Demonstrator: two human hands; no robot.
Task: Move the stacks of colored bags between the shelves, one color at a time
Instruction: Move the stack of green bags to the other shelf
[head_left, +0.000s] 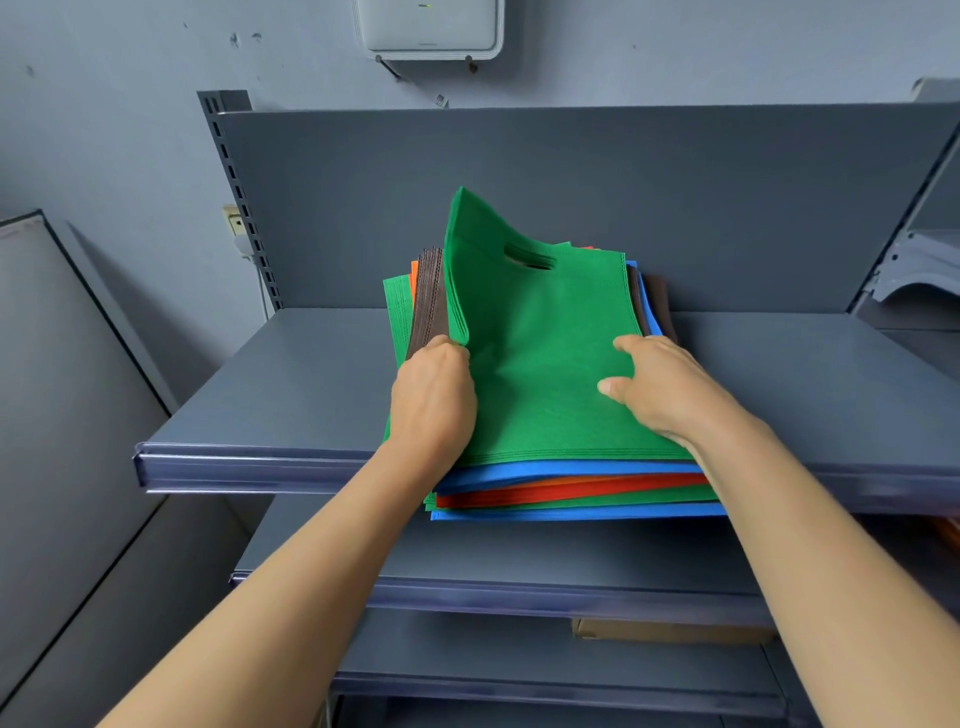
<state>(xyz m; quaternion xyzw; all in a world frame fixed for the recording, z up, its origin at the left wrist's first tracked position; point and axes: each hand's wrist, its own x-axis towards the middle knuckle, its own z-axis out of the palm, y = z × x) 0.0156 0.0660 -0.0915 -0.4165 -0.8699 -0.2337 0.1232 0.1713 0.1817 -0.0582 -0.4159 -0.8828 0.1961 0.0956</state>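
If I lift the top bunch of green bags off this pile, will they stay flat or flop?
Probably floppy: the green bags curl upward where the left hand holds up their edge. Likely light, being thin fabric sheets. They may slide apart, since the layers below already sit fanned unevenly, so the right hand pressing on top helps.

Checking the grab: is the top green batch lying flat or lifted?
Partly lifted. The green bags curl up at their left edge, where the left hand grips them; the right hand rests on them.
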